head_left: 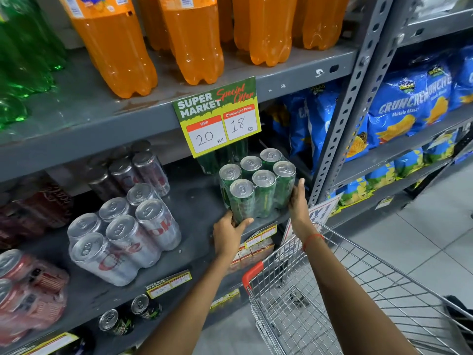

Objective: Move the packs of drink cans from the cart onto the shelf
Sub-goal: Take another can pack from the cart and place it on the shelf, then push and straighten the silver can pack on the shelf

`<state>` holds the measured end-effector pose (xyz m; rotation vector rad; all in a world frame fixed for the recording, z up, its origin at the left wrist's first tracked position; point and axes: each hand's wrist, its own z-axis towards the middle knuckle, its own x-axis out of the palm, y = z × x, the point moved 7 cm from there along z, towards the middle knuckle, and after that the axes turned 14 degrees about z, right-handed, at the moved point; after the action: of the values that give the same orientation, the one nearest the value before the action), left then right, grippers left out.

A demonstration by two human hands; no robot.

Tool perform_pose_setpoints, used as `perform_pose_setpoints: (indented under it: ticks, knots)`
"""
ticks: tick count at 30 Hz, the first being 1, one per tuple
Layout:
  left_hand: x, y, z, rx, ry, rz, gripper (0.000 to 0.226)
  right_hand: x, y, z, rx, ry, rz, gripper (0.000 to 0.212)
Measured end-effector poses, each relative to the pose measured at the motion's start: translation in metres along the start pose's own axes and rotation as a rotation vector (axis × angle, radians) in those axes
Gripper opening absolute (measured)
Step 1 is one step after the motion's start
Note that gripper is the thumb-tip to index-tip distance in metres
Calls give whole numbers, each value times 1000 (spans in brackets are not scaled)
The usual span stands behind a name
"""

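You are reaching both arms out over the cart (pixel 332 285), your left hand (pixel 230 233) and right hand (pixel 298 201) clasping the green can pack (pixel 257 184) from either side. It is sitting upright between your palms on the shelf (pixel 199 201) edge.

Price sign (pixel 217 117) on the shelf edge: you had "SUPER MARKET", "Special Offer", "MRP 20 rs", "Discounted Price 18 rs".
Blue chip bags (pixel 409 103) to your right: read "CRUNCHE…", "Masala Masti".
Silver can pack (pixel 122 234) before you: red lettering showed, only partly readable.
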<state>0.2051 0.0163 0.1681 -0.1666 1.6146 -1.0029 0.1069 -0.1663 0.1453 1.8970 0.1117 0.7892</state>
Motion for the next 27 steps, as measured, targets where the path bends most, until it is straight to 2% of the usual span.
perform_pose_setpoints:
  ticks: [9,11,14,16,18,22,24,27]
  knots:
    - [0,-4,-4,3,-7,3,48,1,-5,-7,-42,5,0,63]
    - [0,-4,-4,-2,8,17,51,2,-3,-10,-85,-41,-27,62]
    - [-3,-6,-10,-24,13,78,55,10,12,-37,-346,-257,-196,52]
    - [-13,-7,-20,2,-37,133,60,30,19,-66,-545,-310,-247,49]
    - [-34,-9,-33,86,-141,144,63,57,18,-94,-686,-235,-295,49]
    - [-102,2,-60,264,-480,238,60,120,1,-136,-879,25,-369,46]
    - [-138,24,-73,228,-644,338,65,149,-14,-146,-885,141,-364,46]
    - [-184,67,-84,44,-765,419,82,188,-46,-148,-721,276,-311,44]
